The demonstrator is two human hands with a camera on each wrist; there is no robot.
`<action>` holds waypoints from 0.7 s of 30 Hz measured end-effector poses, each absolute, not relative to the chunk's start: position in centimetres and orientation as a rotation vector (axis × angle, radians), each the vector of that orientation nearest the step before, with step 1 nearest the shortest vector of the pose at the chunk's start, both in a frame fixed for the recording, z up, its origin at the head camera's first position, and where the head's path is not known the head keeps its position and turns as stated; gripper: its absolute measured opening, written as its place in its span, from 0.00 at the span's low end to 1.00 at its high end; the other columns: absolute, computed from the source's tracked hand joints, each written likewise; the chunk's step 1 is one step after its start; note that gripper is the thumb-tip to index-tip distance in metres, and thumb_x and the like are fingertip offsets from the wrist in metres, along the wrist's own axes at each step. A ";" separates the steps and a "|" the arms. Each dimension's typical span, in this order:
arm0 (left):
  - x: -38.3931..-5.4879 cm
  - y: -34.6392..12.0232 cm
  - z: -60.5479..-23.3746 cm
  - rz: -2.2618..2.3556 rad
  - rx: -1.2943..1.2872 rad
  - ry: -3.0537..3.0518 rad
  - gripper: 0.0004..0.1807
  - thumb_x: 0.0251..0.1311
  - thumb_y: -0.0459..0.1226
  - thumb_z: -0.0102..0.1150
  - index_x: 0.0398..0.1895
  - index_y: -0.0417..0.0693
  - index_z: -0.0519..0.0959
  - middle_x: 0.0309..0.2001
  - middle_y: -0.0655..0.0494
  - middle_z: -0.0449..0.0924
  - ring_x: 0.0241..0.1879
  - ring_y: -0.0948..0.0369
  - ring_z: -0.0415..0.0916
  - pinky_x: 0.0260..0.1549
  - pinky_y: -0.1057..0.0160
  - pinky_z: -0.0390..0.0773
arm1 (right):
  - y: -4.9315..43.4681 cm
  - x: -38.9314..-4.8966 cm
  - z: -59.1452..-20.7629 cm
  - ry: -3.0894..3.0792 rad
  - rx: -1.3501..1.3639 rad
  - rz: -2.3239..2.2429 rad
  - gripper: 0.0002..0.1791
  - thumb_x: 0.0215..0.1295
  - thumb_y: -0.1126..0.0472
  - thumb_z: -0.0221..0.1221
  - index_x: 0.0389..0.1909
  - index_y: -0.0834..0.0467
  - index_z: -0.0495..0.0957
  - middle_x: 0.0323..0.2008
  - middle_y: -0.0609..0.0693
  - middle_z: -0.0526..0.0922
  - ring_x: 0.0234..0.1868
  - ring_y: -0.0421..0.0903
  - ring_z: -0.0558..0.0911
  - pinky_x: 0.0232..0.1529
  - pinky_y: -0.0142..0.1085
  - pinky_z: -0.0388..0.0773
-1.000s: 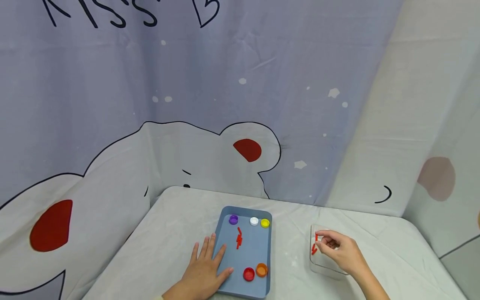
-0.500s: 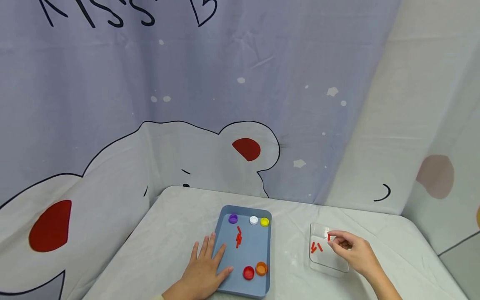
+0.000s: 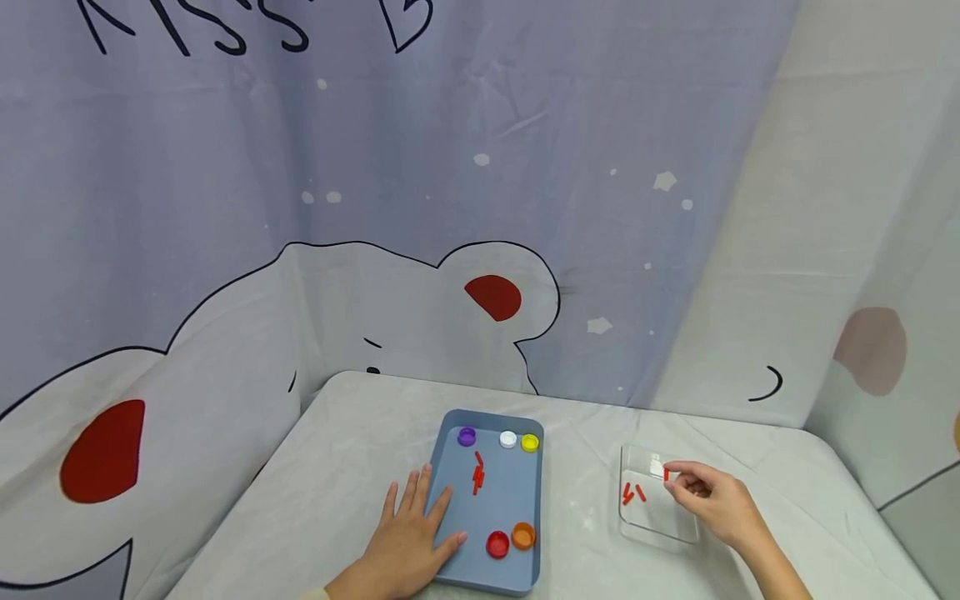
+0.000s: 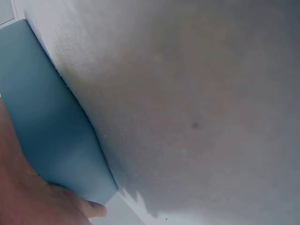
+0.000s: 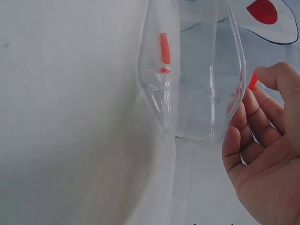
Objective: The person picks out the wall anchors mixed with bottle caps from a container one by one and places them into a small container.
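Note:
My right hand (image 3: 712, 500) pinches a short red stick (image 5: 253, 80) upright between thumb and forefinger, over the right part of a clear plastic box (image 3: 660, 510). At the box's left side lie three more short red sticks (image 3: 640, 492). My left hand (image 3: 405, 537), fingers spread, rests over the left edge of a blue-grey tray (image 3: 517, 487), its thumb reaching inside. In the middle of that tray is a small group of red sticks (image 3: 478, 475). The left wrist view shows the tray's outer side (image 4: 51, 108) beside the hand.
Inside the tray, small round caps sit at both ends: purple (image 3: 467, 437), white (image 3: 507, 439) and yellow (image 3: 530, 442) at the far end, red (image 3: 497, 545) and orange (image 3: 523, 536) at the near end. A white cloth (image 3: 577, 550) covers the table; a printed curtain (image 3: 420, 167) hangs behind.
My right hand has moved to the right across the box with the pinched red stick. A third red stick now shows lying in the box. The left hand has stayed in place.

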State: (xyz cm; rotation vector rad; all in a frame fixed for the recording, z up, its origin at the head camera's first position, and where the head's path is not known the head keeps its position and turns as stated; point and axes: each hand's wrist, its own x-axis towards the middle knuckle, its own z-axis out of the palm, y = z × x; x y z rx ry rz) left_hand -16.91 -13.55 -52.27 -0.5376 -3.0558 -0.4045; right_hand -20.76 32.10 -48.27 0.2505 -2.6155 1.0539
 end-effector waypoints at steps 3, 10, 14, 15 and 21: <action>-16.8 -13.5 -52.2 -0.411 -0.535 -3.055 0.43 0.70 0.67 0.40 0.73 0.45 0.70 0.78 0.34 0.49 0.77 0.35 0.46 0.70 0.29 0.42 | 32.3 -20.8 -48.2 -2.632 0.240 1.054 0.13 0.62 0.62 0.70 0.47 0.59 0.86 0.28 0.39 0.82 0.27 0.31 0.77 0.30 0.29 0.76; -16.8 -13.5 -52.1 -0.393 -0.526 -3.053 0.43 0.70 0.67 0.40 0.73 0.45 0.70 0.78 0.35 0.49 0.77 0.36 0.46 0.70 0.30 0.42 | 32.6 -21.1 -48.4 -2.640 0.252 1.034 0.13 0.64 0.63 0.67 0.49 0.58 0.86 0.30 0.40 0.83 0.28 0.30 0.77 0.29 0.29 0.75; -16.8 -13.5 -52.0 -0.395 -0.524 -3.050 0.43 0.70 0.67 0.40 0.73 0.45 0.70 0.78 0.35 0.49 0.77 0.36 0.46 0.70 0.30 0.42 | 32.2 -21.2 -48.2 -2.619 0.272 1.056 0.13 0.65 0.63 0.67 0.49 0.59 0.86 0.30 0.40 0.84 0.28 0.30 0.78 0.29 0.29 0.75; -16.8 -13.5 -52.0 -0.397 -0.523 -3.050 0.43 0.70 0.67 0.40 0.73 0.45 0.70 0.78 0.35 0.49 0.77 0.36 0.46 0.70 0.30 0.42 | 32.0 -21.2 -48.1 -2.616 0.277 1.072 0.13 0.65 0.62 0.67 0.49 0.59 0.86 0.30 0.41 0.84 0.28 0.31 0.78 0.29 0.29 0.75; -16.8 -13.5 -51.9 -0.407 -0.521 -3.062 0.43 0.70 0.67 0.40 0.73 0.45 0.70 0.79 0.35 0.49 0.77 0.36 0.45 0.70 0.30 0.41 | 30.4 -21.3 -47.6 -2.637 0.302 1.139 0.14 0.67 0.60 0.66 0.51 0.59 0.85 0.32 0.42 0.85 0.29 0.32 0.78 0.30 0.30 0.75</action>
